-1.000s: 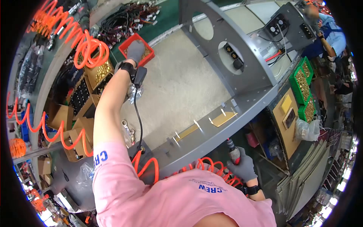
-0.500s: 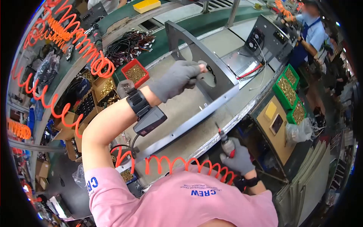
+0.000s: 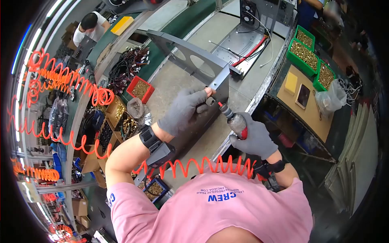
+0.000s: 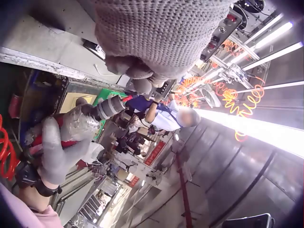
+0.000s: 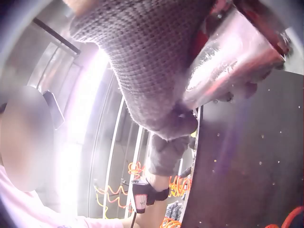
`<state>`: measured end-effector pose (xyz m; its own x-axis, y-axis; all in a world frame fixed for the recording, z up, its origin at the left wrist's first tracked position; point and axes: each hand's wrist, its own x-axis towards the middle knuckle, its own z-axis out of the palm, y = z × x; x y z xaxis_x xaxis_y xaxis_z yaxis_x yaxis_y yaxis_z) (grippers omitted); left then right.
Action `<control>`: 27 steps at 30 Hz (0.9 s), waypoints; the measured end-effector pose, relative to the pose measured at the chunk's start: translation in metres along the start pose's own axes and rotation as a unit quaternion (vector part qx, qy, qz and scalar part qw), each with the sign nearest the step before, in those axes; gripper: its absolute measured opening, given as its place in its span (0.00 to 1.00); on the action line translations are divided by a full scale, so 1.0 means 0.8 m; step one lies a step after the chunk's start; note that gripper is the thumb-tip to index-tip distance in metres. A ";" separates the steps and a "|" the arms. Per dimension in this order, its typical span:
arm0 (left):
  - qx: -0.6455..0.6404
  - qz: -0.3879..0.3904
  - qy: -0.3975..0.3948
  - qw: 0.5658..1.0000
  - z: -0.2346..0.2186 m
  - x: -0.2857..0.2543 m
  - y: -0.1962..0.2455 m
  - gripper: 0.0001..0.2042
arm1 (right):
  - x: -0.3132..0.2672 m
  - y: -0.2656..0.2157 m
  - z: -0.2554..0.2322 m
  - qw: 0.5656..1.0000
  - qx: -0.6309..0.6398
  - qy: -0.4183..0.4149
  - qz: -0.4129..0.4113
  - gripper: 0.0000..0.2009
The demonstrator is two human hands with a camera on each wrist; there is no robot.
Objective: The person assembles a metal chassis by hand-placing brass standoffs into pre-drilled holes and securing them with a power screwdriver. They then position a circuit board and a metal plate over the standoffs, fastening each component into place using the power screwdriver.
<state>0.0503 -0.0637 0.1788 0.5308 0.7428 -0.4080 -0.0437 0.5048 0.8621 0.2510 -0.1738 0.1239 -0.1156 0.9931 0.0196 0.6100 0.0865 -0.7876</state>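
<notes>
Right now the left hand (image 3: 184, 110), gloved, pinches something small, too small to name, against the near end of the grey metal panel (image 3: 190, 60), fingers curled with the thumb tip just beside the tool's bit. The right hand (image 3: 254, 139) is wrapped round the red pneumatic screwdriver (image 3: 235, 120), fingers curled tight on its body, the tip aimed at that same end of the panel.

Likely trouble: the bit sits so close to the left thumb that a slip off the fastener could run into the glove. The panel stands on edge on the worktop (image 3: 190, 83), braced mainly by the left hand, so a hard push from the tool could tip or slide it. The orange coiled hose (image 3: 194, 166) stretches across below the panel, near the worktop's front edge, and could drag on the tool.

Room: beyond the panel the worktop is open; left of it lie the red bin of screws (image 3: 140, 89) and boxes, and to its right the edge drops away.
</notes>
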 end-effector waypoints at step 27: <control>-0.057 0.123 0.078 0.988 -0.042 -0.021 0.022 0.17 | -0.010 -0.004 0.011 0.999 0.024 -0.042 0.020 0.31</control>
<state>0.0120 -0.0524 0.1907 0.3557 0.9033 -0.2400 -0.2549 0.3408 0.9049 0.2427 -0.1825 0.1211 -0.1573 0.9856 -0.0626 0.5780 0.0404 -0.8151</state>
